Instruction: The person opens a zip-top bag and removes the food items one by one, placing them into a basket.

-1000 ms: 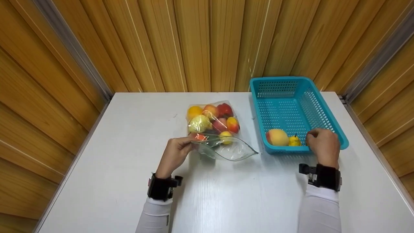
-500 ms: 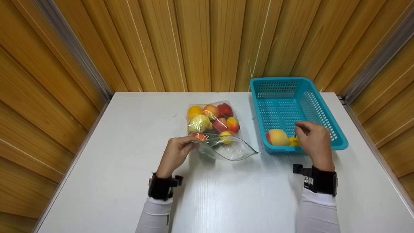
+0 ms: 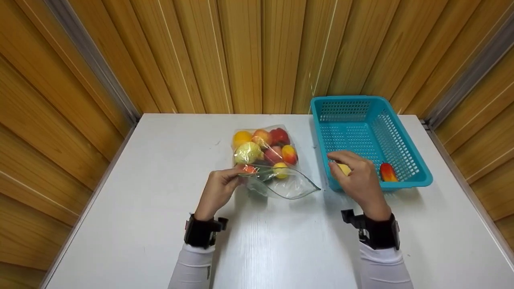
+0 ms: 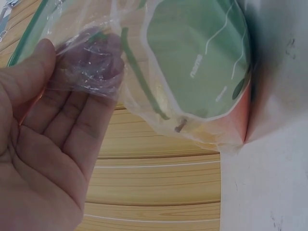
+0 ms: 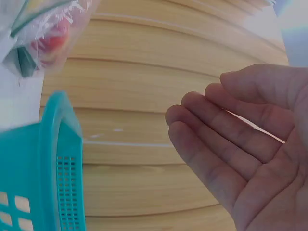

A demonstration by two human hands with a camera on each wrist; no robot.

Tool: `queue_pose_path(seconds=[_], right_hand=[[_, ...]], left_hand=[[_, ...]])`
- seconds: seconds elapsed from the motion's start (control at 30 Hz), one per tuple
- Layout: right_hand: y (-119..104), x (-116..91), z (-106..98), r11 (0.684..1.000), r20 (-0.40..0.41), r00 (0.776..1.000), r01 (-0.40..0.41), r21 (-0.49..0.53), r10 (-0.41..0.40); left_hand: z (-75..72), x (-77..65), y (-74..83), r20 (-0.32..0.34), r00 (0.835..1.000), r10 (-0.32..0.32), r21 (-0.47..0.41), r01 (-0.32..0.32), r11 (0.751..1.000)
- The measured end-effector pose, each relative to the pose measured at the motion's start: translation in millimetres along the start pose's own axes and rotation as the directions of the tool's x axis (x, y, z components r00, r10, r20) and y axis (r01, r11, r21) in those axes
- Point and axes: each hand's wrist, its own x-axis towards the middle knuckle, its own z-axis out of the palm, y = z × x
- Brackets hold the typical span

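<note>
My left hand (image 3: 220, 188) pinches the mouth edge of a clear zip bag (image 3: 291, 191), thumb against fingers, and the bag's mouth gapes toward me. In the left wrist view the bag shows a green printed panel (image 4: 197, 62). Round fruits such as an orange (image 3: 242, 139), a red apple (image 3: 280, 137) and a yellow lemon-like one (image 3: 280, 170) lie inside. My right hand (image 3: 357, 178) hovers over the near side of the teal basket (image 3: 349, 98), fingers loosely bent, holding nothing. Beneath it a peach (image 3: 344, 169) is partly covered. A red-yellow mango (image 3: 388, 172) lies to its right.
The basket's perforated walls and raised rim (image 5: 60, 103) stand beside the right hand. A white table (image 3: 168, 160) carries everything, and wood-look panels (image 3: 241, 56) rise behind its far edge.
My right hand has moved left across the basket, from its near right corner to above the peach. That uncovers the mango and hides the small yellow pear. The left hand and bag stay put.
</note>
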Motion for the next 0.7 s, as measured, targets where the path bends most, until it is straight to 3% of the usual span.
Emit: queue_pose_path(seconds=[0.2,0.4,0.53,0.7], right_hand=[[-15.3,-2.5,12.8,0.994,0.113,0.988,0.105,0.007,-0.105],[-25.4,-4.6,30.2,0.977,0.256,0.943,0.197,0.086,-0.213],[-22.9,-5.8,43.7,0.970,0.353,0.905,0.207,0.128,-0.240],[-15.5,-7.3,63.0,0.979,0.457,0.867,0.163,0.120,-0.200]], left_hand=[[1.9,0.0,-0.3,-0.015,1.000,0.002,-0.021,-0.003,1.000],[3.3,-0.5,0.8,-0.032,0.999,-0.006,-0.031,0.005,0.999],[3.0,-0.5,1.9,-0.032,0.999,0.003,-0.021,-0.004,1.000],[2.9,0.1,2.0,-0.031,1.000,0.008,-0.026,-0.009,1.000]])
